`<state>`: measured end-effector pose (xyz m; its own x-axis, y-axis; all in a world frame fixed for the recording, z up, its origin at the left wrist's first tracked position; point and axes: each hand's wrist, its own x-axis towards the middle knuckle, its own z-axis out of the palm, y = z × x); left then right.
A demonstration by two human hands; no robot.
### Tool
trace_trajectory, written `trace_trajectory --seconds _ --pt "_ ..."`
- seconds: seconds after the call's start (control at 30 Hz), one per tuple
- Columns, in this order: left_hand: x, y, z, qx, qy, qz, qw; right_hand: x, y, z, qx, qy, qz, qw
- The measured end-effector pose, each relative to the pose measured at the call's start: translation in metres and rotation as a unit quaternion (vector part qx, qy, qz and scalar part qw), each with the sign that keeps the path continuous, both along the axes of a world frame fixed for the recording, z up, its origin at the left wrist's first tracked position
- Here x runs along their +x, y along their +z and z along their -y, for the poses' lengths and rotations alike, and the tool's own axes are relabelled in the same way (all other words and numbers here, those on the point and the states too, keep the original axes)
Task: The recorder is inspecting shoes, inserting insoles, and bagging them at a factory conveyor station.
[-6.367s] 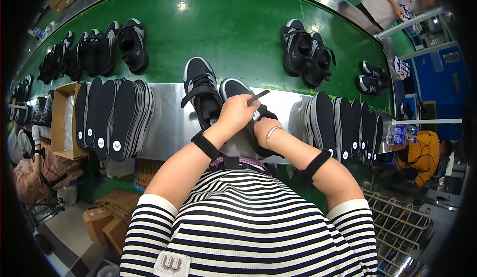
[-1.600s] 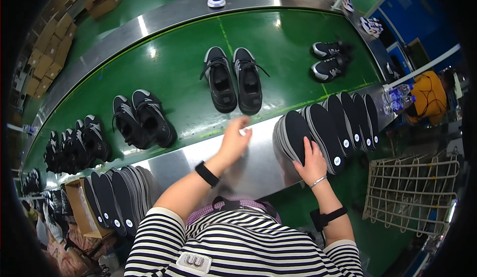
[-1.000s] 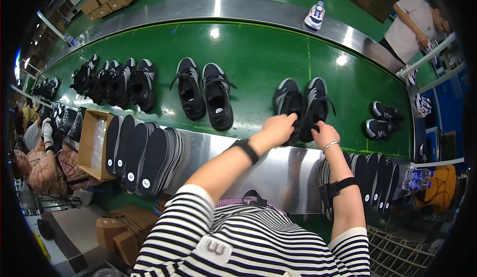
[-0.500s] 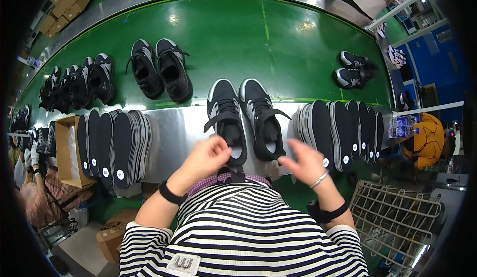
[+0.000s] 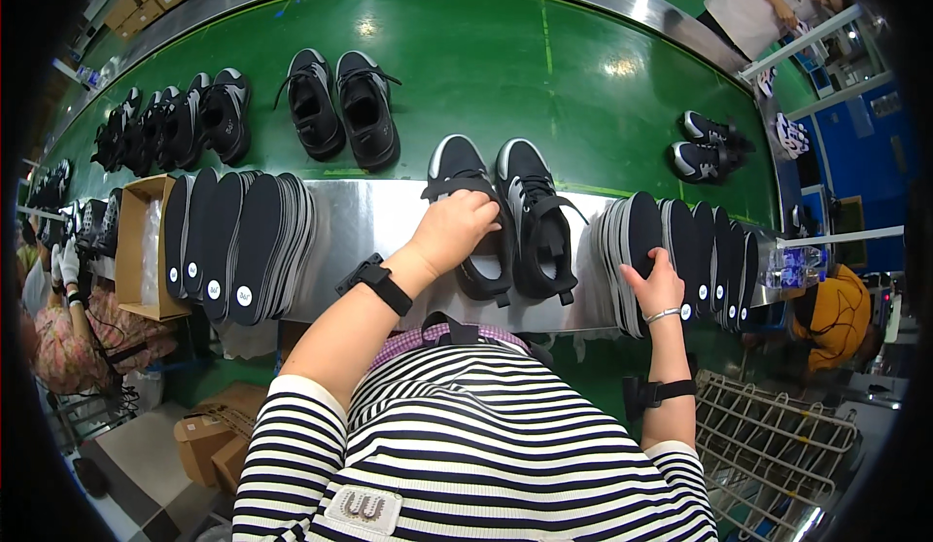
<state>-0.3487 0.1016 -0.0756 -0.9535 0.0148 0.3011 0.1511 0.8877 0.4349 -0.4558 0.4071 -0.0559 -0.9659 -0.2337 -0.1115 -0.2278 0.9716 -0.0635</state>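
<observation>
Two black sneakers with silver toes stand side by side before me on the metal bench (image 5: 389, 279), toes pointing away. My left hand (image 5: 455, 231) is closed over the opening of the left sneaker (image 5: 455, 158), just below its strap; the fingertips are partly hidden. The right sneaker (image 5: 544, 250) is untouched, its heel loop toward me. At the stack of black insoles (image 5: 614, 260) on the right, my right hand (image 5: 658, 287) pinches the front insole (image 5: 641, 226) near its heel, thumb and fingers on opposite edges.
More insoles (image 5: 255, 250) are stacked on the left beside an open cardboard box (image 5: 146, 250). Black sneakers (image 5: 364, 114) stand on the green belt (image 5: 466, 56), with another pair (image 5: 709, 148) lying far right. A wire rack (image 5: 768, 435) is at lower right. Other people are nearby.
My left hand has moved forward onto the left sneaker's opening. My right hand has left the right sneaker's heel and moved right to the insole stack. The whole view has shifted slightly.
</observation>
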Motion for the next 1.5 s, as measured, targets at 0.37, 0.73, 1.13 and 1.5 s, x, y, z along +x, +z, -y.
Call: trace_trajectory --seconds 0.37,0.73,1.13,1.5 --pt "-0.020 -0.011 0.023 0.423 0.145 0.212 0.869 0.042 0.092 0.075 -0.245 0.339 0.067 0.906" --pt "-0.021 -0.004 0.008 0.415 0.175 0.170 0.876 0.068 0.006 0.184 0.044 0.345 0.101 0.932" --pt "-0.022 -0.012 0.008 0.413 0.188 0.164 0.876 0.075 0.054 0.139 0.091 0.407 0.092 0.904" --pt "-0.021 -0.016 0.010 0.496 0.189 0.191 0.826 0.045 -0.005 0.210 0.170 0.341 0.328 0.865"
